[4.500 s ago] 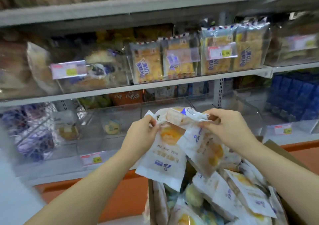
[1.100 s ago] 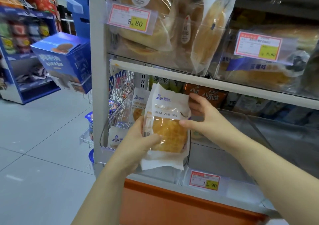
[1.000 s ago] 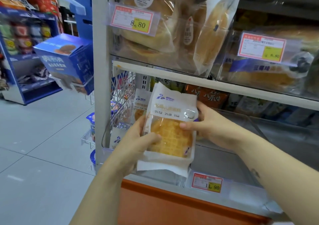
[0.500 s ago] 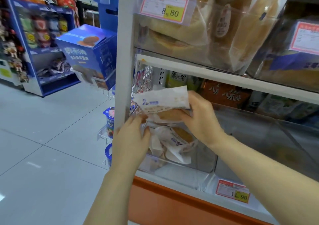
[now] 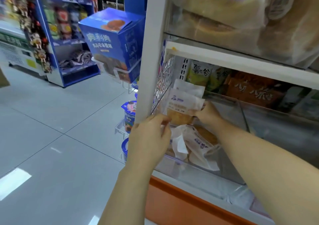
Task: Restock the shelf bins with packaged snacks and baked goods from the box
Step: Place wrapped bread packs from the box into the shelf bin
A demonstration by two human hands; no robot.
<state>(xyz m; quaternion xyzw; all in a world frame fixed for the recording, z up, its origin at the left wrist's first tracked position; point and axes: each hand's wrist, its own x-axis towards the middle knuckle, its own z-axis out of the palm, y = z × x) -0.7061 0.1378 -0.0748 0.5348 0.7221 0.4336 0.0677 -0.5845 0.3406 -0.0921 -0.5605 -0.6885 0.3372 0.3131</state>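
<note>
The bread packet (image 5: 183, 109) stands upright at the far left end of the lower shelf. It sits over the clear bin (image 5: 189, 170), just beside the wire mesh divider (image 5: 164, 79) & the white shelf post (image 5: 148, 52). The right hand (image 5: 208, 115) grips its right edge, fingers curled round the wrapper. The left hand (image 5: 150, 138) has its fingertips curled at the lower left edge. That looks like a pinch on the clear seam, tho the contact is partly hidden. Neither hand is spread wide. A second upright packet (image 5: 189, 87) of the same kind stands right behind, & loose packets (image 5: 195, 143) lie slumped in the bin below it.

Handling, by judgement: the pkt is light & its film wrapper thin, crinkly & prob. a bit slick. The bun inside looks soft & would squash if squeezed across the middle. The best hold is on the flat sealed margins at the sides or top w/ light pressure, or a palm under the base. The film flexes, so held by one corner it would likely flop & twist. A hold on both edges keeps the label facing front.

The next move prob. calls for easing it down w/o crushing the slumped ones. It could tip fwd over the low bin front or snag on the mesh.
</note>
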